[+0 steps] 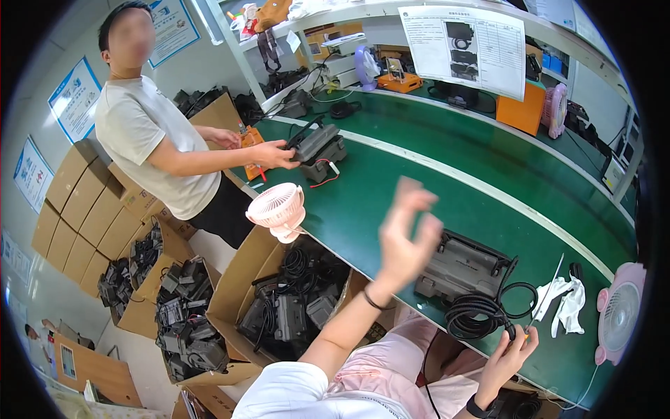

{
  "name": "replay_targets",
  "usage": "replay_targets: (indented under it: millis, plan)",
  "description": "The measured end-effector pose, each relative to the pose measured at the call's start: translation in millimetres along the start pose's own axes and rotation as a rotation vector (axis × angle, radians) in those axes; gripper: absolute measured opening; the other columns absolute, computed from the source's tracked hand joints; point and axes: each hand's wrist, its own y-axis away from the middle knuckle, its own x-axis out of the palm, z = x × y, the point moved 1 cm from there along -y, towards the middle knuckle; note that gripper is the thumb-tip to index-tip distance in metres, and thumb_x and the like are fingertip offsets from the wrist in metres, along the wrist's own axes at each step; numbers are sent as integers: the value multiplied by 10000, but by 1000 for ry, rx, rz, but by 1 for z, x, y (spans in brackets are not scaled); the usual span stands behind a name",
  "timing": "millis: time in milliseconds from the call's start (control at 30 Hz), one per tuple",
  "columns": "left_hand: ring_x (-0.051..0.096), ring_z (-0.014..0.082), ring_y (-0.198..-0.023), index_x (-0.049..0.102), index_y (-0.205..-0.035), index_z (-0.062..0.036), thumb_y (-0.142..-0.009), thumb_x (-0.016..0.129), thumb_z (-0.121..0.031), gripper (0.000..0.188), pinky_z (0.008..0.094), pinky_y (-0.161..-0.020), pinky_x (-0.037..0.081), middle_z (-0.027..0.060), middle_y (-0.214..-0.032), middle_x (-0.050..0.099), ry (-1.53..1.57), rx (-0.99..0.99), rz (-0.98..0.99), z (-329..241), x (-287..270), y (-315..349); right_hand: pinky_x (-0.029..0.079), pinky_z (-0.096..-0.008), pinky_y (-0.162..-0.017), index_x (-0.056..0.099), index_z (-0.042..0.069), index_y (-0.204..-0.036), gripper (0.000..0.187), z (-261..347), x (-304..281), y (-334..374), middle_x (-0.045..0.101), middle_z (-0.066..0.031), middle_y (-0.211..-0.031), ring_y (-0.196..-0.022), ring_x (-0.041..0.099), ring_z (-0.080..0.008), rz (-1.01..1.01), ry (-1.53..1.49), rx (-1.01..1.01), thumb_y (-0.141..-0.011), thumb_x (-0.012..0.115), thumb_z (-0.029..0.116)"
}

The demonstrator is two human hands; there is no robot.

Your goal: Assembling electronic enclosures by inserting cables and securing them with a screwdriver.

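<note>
My left hand (406, 241) is raised over the left end of a black hard-plastic case (464, 265), smeared by motion. Its fingers look apart, with nothing seen between them. At the bench's near edge, my right hand (508, 357) is closed around a screwdriver (548, 293) with a yellow-orange handle and a long thin shaft pointing up and away. A black cable end also shows at these fingers; whether they grip it is unclear. The coiled black ribbed cable (474, 315) lies against the front of the case, just left of my right hand.
White gloves (564, 300) and a pink fan (621, 314) lie to the right. Another fan (278, 209) stands at the bench's left edge. Across from it, a person (160, 133) handles a similar case (317, 146). Cartons (234, 286) of black devices stand below left.
</note>
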Motion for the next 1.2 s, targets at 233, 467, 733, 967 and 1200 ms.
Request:
replay_targets:
  millis: [233, 467, 733, 967, 1200]
  plan:
    - [556, 165, -1163, 595, -1222, -41, -944, 607, -118, 289, 297, -993, 437, 74, -1270, 582, 335, -365, -58, 57, -37, 16, 474, -401, -844, 557, -6, -1170, 215, -6, -3, 3, 433, -202, -1310, -1042, 562, -364, -2, -28, 10, -1001, 533, 124]
    - [585, 241, -1154, 679, -1110, -99, -807, 658, -139, 306, 424, -972, 487, 56, -1186, 626, -29, 585, 501, -48, 32, 87, 482, -408, -824, 559, 2, -1187, 237, -8, -5, 7, 423, -207, -1337, -1055, 564, -363, 9, 48, -10, -1007, 527, 153]
    - [597, 230, -1020, 660, -1036, 2, -774, 625, -132, 296, 456, -1083, 433, 67, -989, 629, -25, 691, 553, -59, 90, 113, 494, -406, -792, 559, 6, -1202, 269, 0, -8, 6, 414, -207, -1363, -1063, 581, -355, 31, 89, -21, -1013, 524, 194]
    - [604, 210, -870, 655, -930, -4, -758, 636, -145, 223, 488, -1074, 441, 44, -845, 581, -113, 800, 598, -60, 102, 114, 504, -442, -767, 545, 22, -1232, 288, 0, -8, 7, 411, -203, -1376, -1037, 592, -382, -6, 157, -78, -1014, 519, 208]
    - [653, 265, -960, 628, -936, 25, -785, 609, -154, 236, 428, -1016, 494, 103, -896, 637, -30, 822, 635, -51, 103, 112, 501, -444, -743, 549, 8, -1157, 278, 6, -13, 2, 435, -219, -1357, -998, 611, -401, 35, 215, -137, -1030, 474, 243]
